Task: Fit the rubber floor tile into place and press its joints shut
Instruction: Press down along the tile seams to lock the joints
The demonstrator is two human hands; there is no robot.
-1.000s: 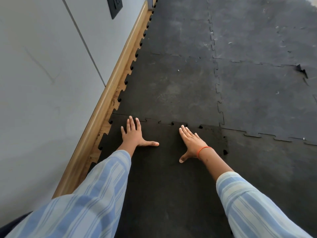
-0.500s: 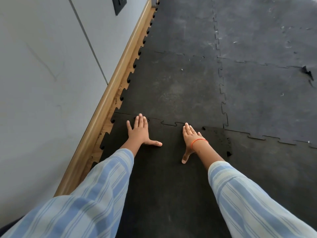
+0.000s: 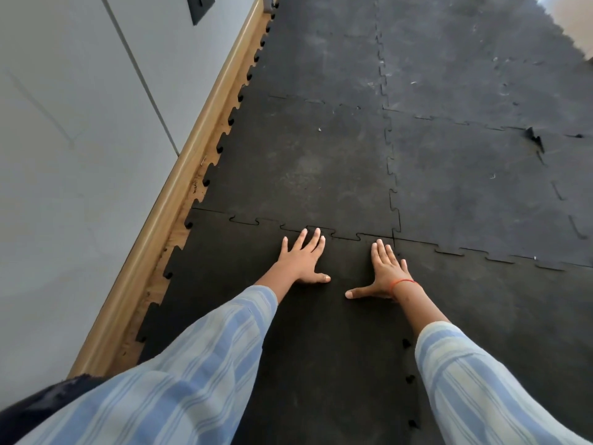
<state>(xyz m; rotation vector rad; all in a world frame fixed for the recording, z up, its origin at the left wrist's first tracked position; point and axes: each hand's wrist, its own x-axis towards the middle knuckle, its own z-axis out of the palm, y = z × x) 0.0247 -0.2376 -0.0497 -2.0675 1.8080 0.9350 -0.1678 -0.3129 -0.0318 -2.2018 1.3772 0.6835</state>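
Note:
A black rubber floor tile [image 3: 244,284] with jigsaw edges lies flat in front of me, beside the skirting. My left hand [image 3: 301,258] rests palm down on it, fingers spread, fingertips at the far toothed joint [image 3: 346,236]. My right hand [image 3: 383,273] lies flat too, thumb out to the left, fingertips near the tile's far right corner. That joint looks closed along its length. Small gaps [image 3: 407,343] show in the tile's right-hand joint near my right sleeve. Neither hand holds anything.
A grey wall [image 3: 80,155] with a wooden skirting board [image 3: 179,187] runs along the left. More laid rubber tiles [image 3: 481,171] cover the floor ahead and to the right. One tile tab [image 3: 534,136] sticks up at the right. A dark wall plate [image 3: 200,6] sits top left.
Both hands have shifted to the right along the far joint. The open notches seen in that joint earlier now look closed.

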